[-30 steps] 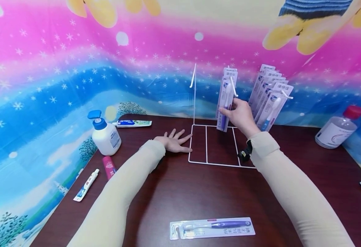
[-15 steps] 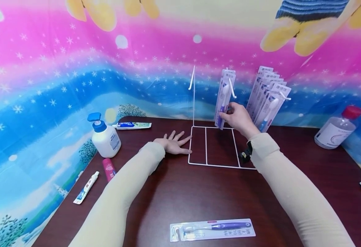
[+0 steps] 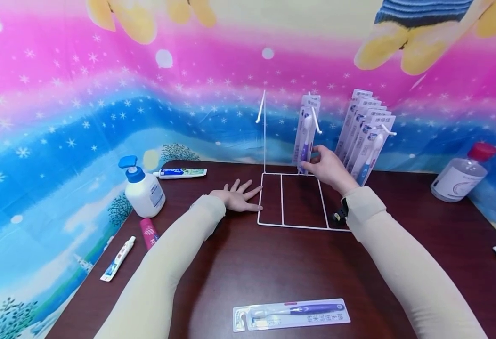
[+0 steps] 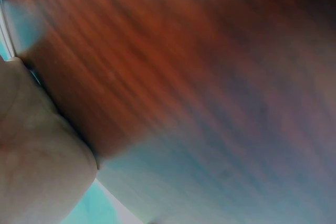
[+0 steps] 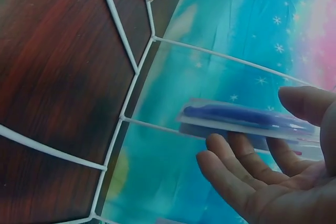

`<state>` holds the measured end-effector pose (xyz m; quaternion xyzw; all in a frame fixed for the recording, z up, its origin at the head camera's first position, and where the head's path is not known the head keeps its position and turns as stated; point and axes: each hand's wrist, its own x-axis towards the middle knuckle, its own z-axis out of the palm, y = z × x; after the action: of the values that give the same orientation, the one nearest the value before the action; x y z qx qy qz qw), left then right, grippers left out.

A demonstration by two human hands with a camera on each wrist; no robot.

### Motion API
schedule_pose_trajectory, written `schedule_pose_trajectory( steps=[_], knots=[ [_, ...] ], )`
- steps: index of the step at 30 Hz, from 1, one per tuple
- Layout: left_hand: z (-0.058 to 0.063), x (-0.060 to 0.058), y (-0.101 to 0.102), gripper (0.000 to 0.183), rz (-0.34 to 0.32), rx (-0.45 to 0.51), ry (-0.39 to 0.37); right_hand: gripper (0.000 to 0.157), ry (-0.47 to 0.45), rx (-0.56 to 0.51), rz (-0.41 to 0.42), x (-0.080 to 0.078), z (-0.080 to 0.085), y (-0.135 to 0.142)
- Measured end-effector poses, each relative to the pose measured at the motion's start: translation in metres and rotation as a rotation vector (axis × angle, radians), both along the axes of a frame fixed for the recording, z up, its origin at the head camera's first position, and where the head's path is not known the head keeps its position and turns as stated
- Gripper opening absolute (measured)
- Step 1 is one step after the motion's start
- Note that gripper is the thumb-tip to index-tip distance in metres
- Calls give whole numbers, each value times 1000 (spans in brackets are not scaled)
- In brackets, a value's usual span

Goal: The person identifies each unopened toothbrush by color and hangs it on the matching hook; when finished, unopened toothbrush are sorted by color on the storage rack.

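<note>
My right hand (image 3: 328, 167) is at the lower end of a purple packaged toothbrush (image 3: 304, 146) that hangs on the rack's middle hook (image 3: 317, 121), in front of another pack. In the right wrist view, the thumb stands off the front of the purple toothbrush pack (image 5: 247, 116); the fingers are spread loosely behind it. My left hand (image 3: 240, 197) lies flat on the table with fingers spread, thumb and index at the left rail of the white wire rack (image 3: 282, 200). The left wrist view shows mostly blurred table and part of that hand.
Several packaged toothbrushes (image 3: 368, 141) hang on the right hook; the left hook (image 3: 260, 110) is bare. A purple toothbrush pack (image 3: 291, 314) lies up front. Left stand a pump bottle (image 3: 144, 190), toothpaste tube (image 3: 183, 173) and pink tube (image 3: 149, 233); right, a red-capped bottle (image 3: 459, 176).
My right hand has slid down the purple toothbrush pack, and the pack's lower end has swung back toward the pack behind. My left hand has stayed in place.
</note>
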<state>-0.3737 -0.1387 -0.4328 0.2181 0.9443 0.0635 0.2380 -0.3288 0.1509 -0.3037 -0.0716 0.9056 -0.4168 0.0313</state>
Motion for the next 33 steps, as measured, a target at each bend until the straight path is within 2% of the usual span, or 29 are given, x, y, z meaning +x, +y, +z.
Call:
schedule_pose_trajectory(
  steps=[5,10,13,16,20,25,28,33],
  knots=[
    [-3,-2,0,86,3,-12,2,56,23,62,12,10,-3,5],
    [-5,-3,0,87,4,-25,9,57,72,236,58,36,2,7],
    [-4,-2,0,88,7,-19,22,49,126,310,124,61,4,3],
    [-2,-3,0,88,8,-18,32,39,195,364,211,92,-2,-3],
    [3,-1,2,88,1,-28,27,34,240,455,354,138,-23,-13],
    [19,13,4,84,-21,-14,31,41,253,516,527,189,-49,-22],
    [22,16,4,82,-28,-4,35,48,265,529,592,213,-58,-26],
    [10,5,4,86,-1,-15,-2,53,341,601,637,238,-70,-32]
  ],
)
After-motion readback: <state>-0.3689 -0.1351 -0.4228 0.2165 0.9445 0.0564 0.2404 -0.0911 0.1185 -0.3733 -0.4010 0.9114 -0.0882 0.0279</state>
